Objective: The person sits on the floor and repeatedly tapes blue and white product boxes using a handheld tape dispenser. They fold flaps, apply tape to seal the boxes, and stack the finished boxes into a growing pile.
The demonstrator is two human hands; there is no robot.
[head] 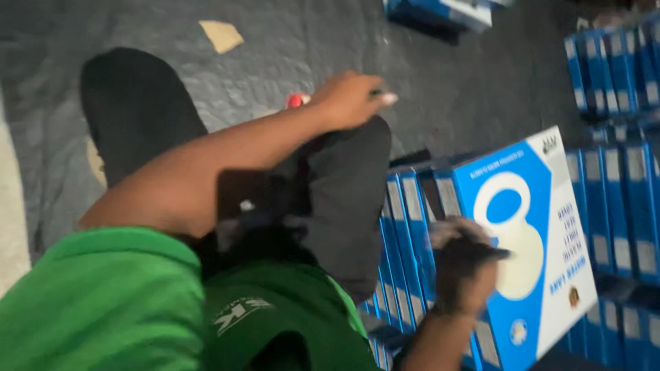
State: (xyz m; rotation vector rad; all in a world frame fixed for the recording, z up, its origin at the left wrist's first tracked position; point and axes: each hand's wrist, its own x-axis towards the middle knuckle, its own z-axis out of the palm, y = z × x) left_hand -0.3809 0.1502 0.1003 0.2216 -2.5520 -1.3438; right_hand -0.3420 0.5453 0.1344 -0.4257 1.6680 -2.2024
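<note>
Left hand (350, 98) closed around something small, possibly a marker, near red cap (295, 100); right hand (464, 264) fingers curled gripping blue box (522, 240), tilting it upright from row.

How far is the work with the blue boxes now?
Done, it seems: many blue boxes stand in rows at the right. In hand: the right hand grips the top of one box among others standing on edge; the left hand is raised, holding something small, blurred. Left: more boxes lie apart on the floor.
</note>
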